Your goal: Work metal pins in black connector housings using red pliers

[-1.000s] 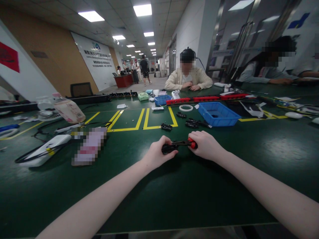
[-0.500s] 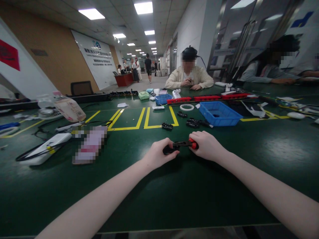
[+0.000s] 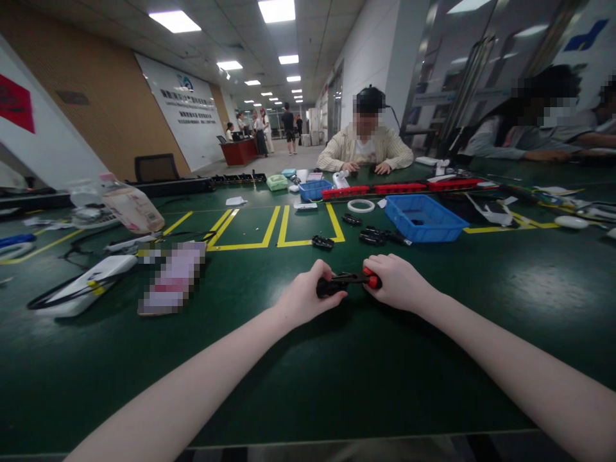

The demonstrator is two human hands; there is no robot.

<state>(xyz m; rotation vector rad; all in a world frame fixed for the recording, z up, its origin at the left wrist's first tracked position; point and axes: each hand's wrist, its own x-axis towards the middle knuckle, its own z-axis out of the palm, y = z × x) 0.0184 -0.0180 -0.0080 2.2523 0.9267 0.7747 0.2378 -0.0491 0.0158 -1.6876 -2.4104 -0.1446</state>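
Observation:
My left hand (image 3: 308,295) pinches a small black plastic part (image 3: 328,287) between thumb and fingers, just above the green table (image 3: 308,385). My right hand (image 3: 397,280) is closed round the red handles of a pair of pliers (image 3: 355,278). The dark jaws of the pliers point left and meet the black part; whether they bite on it I cannot tell. Beyond my hands lie similar black parts, one at the yellow tape corner (image 3: 323,242) and others in a cluster (image 3: 373,235) beside a blue bin (image 3: 426,219).
Left of my arms lie a phone (image 3: 174,278), a white power bank (image 3: 89,287) with a black cable, and a tilted bottle (image 3: 132,204). A tape roll (image 3: 360,206), red strips (image 3: 399,188) and a smaller blue bin (image 3: 315,190) are farther back. A co-worker (image 3: 366,144) sits opposite.
My hands keep their grip on the black part and pliers, with the part turned or shifted very slightly. The co-worker opposite has lowered one hand toward the table.

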